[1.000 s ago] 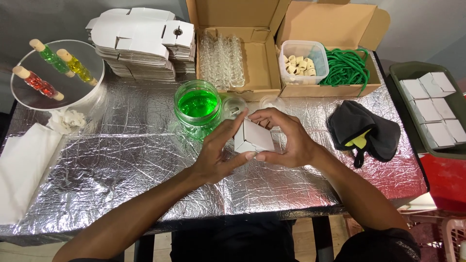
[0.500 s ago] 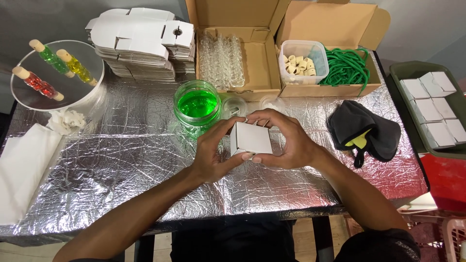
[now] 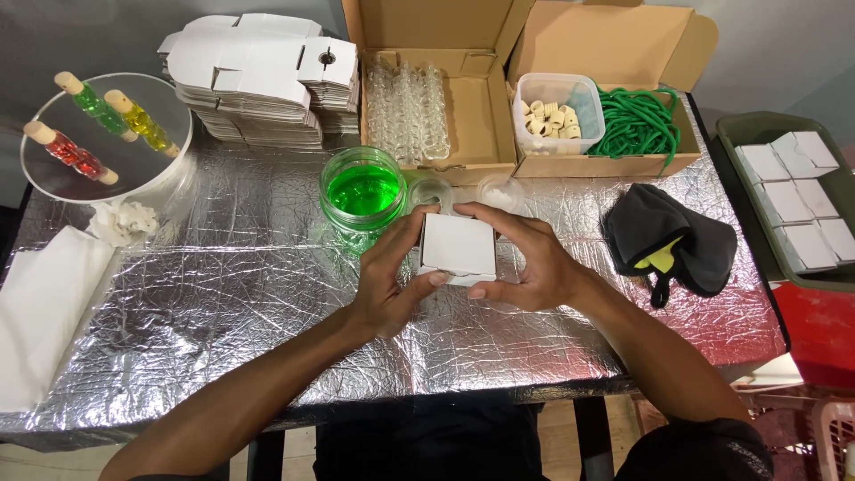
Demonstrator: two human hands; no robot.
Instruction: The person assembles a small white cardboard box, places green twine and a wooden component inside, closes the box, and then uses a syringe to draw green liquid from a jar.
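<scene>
A small white cardboard box (image 3: 458,245) is held between both hands above the foil-covered table (image 3: 223,330). My left hand (image 3: 387,281) grips its left side, thumb along the lower edge. My right hand (image 3: 521,263) wraps the right side, fingers curled over the top. The box looks closed. Just behind it stands a glass jar of green liquid (image 3: 362,198), with two small clear round dishes (image 3: 468,191) beside it.
A stack of flat white box blanks (image 3: 258,76) lies at the back left. Open cartons hold glass vials (image 3: 408,107), a tub of corks (image 3: 557,111) and green cord (image 3: 637,123). A round stand bears coloured vials (image 3: 98,129). Black cloth (image 3: 672,236) and a tray of finished boxes (image 3: 802,205) are at right.
The white box was tilted with a flap up between my hands; now it lies flat-faced and closed. Both hands stayed in the same place.
</scene>
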